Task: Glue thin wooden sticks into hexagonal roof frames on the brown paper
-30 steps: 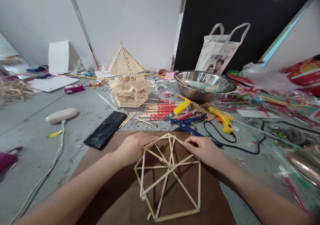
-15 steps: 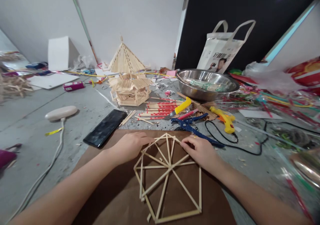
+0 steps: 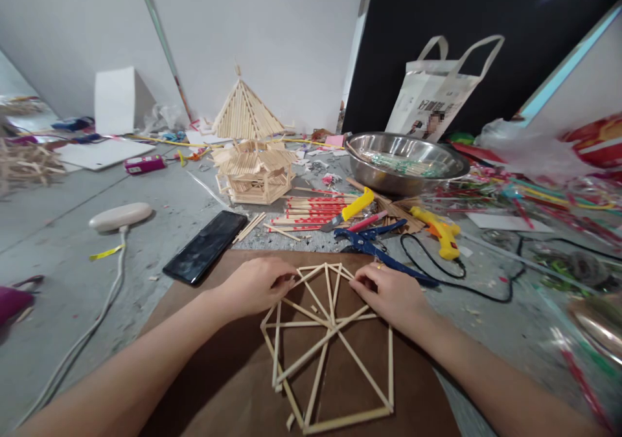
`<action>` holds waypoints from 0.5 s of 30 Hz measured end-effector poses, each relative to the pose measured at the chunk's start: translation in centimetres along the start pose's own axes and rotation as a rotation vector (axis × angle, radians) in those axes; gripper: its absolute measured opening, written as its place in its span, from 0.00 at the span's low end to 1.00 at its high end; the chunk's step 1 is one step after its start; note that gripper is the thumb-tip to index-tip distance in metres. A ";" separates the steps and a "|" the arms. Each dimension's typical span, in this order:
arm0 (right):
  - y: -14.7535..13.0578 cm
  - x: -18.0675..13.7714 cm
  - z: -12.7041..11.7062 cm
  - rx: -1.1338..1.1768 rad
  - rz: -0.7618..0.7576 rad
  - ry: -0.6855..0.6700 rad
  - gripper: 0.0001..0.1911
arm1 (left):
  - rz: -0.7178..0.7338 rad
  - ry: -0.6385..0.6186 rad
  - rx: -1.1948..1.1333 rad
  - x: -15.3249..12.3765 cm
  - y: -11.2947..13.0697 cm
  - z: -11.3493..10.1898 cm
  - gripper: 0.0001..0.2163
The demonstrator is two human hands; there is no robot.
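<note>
A frame of thin wooden sticks (image 3: pixel 330 340) lies on a brown board (image 3: pixel 228 379) in front of me, its spokes meeting near the middle. My left hand (image 3: pixel 255 285) grips the frame's far left edge, fingers curled on a stick. My right hand (image 3: pixel 389 291) pinches the far right edge of the same frame. Both hands sit at the frame's far end, a little apart.
Beyond the board lie a black phone (image 3: pixel 207 246), blue pliers (image 3: pixel 372 239), a yellow-handled knife (image 3: pixel 350 209), red-marked sticks (image 3: pixel 311 212), a yellow glue gun (image 3: pixel 440 231) with black cord, a steel bowl (image 3: pixel 405 158) and two stick-built model houses (image 3: pixel 253 171). A white cable (image 3: pixel 97 320) runs at left.
Both hands have shifted slightly along the far edge of the stick frame, and its far end now lies lower and flatter on the board. The view has tilted a little.
</note>
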State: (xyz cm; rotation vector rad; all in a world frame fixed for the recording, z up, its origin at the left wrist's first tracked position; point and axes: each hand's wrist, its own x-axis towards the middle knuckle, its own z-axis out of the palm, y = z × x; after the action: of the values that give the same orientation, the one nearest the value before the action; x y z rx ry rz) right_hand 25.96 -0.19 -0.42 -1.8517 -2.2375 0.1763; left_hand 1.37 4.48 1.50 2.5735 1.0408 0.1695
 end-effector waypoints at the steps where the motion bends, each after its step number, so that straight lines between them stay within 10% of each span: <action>1: 0.0 0.0 -0.1 -0.010 0.000 -0.010 0.11 | -0.004 -0.001 -0.004 0.0 -0.1 0.1 0.11; 15: -0.1 0.0 0.5 0.014 -0.121 0.064 0.11 | -0.129 -0.101 0.134 -0.4 0.2 -0.1 0.13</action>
State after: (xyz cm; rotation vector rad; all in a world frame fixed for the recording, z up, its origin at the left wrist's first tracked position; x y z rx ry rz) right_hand 25.72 -0.20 -0.83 -1.6843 -2.2906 0.1096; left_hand 1.18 4.04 1.65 2.5908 1.2127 -0.0649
